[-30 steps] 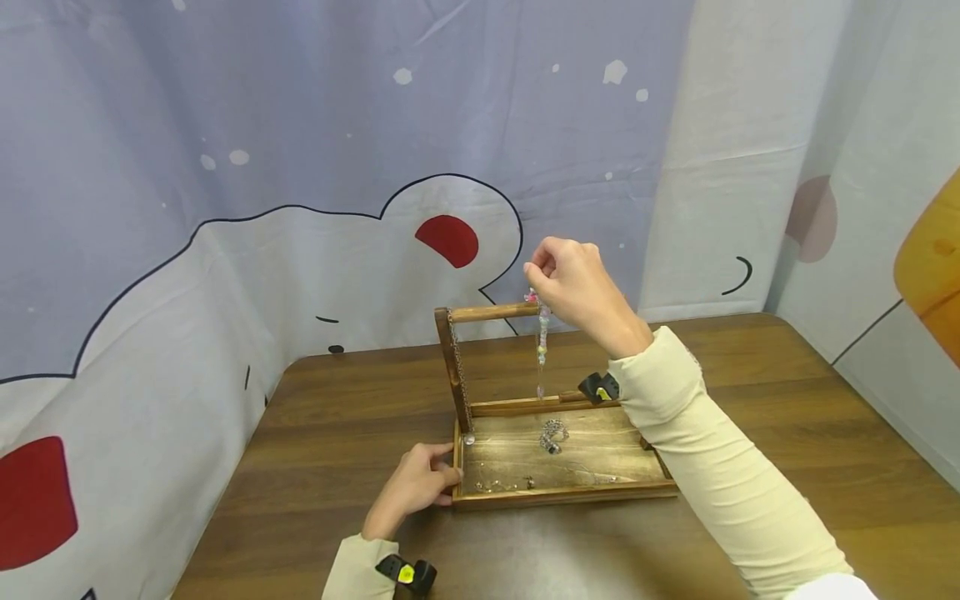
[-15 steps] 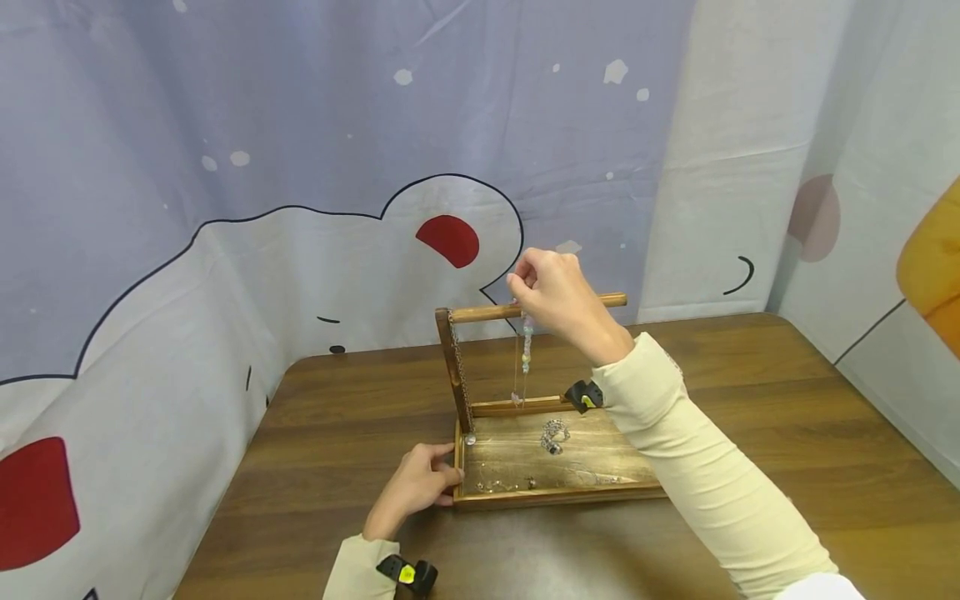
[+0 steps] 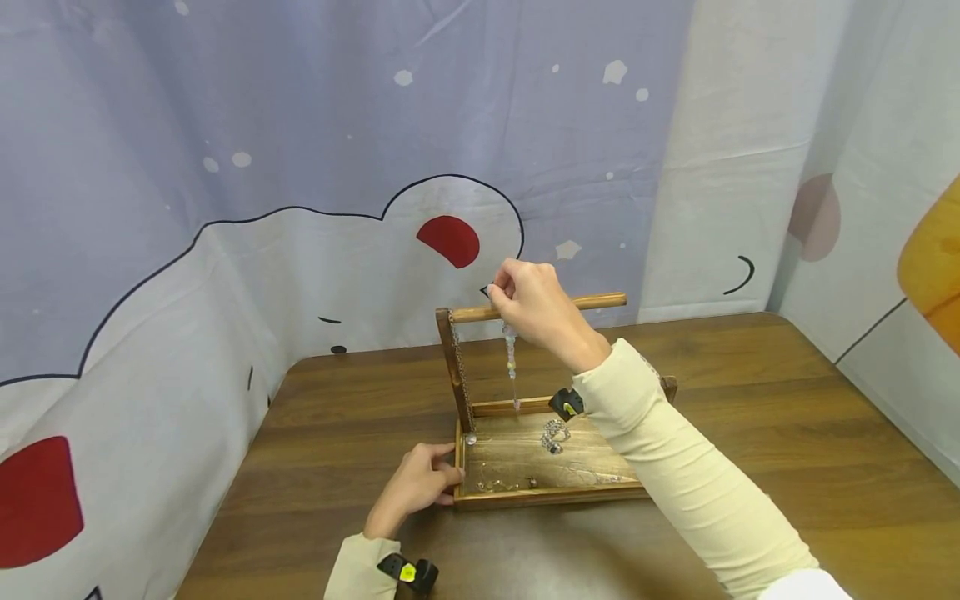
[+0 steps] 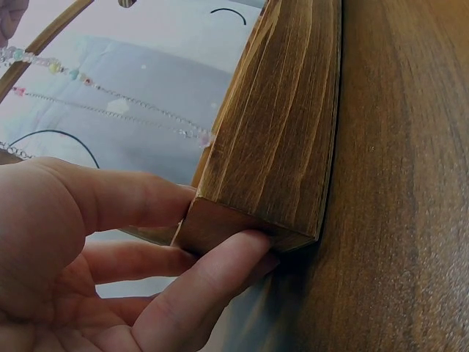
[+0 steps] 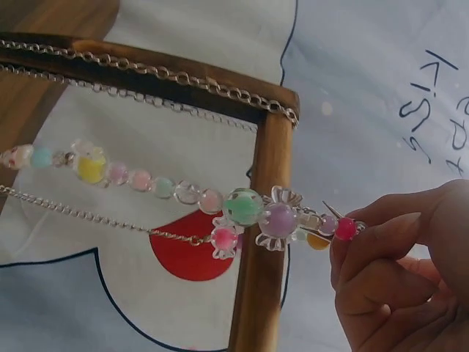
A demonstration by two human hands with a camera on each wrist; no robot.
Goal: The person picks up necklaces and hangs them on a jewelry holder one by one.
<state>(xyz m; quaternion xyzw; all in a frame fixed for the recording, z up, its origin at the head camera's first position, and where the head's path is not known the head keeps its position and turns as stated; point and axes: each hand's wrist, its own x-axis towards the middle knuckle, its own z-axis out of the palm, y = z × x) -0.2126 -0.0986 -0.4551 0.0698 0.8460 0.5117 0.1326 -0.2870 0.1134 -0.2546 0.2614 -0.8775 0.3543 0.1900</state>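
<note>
My right hand is above the round top bar of a wooden jewelry stand, pinching one end of a pastel beaded necklace between thumb and fingertips. The necklace passes over the bar, its beads and a thin silver chain dangling below. Candy-shaped beads lie right at the bar in the right wrist view. At the left end of the stand's tray, my left hand grips the wooden edge, fingertips on the end face near the front corner.
A silver chain hangs along the stand's left upright. In the tray lie a coiled silver bracelet and small jewelry pieces along the front rim. The stand sits on a brown wood table before a printed curtain.
My right hand has moved left and slightly down along the bar, carrying the beaded necklace closer to the left upright. The left hand stays at the tray's end.
</note>
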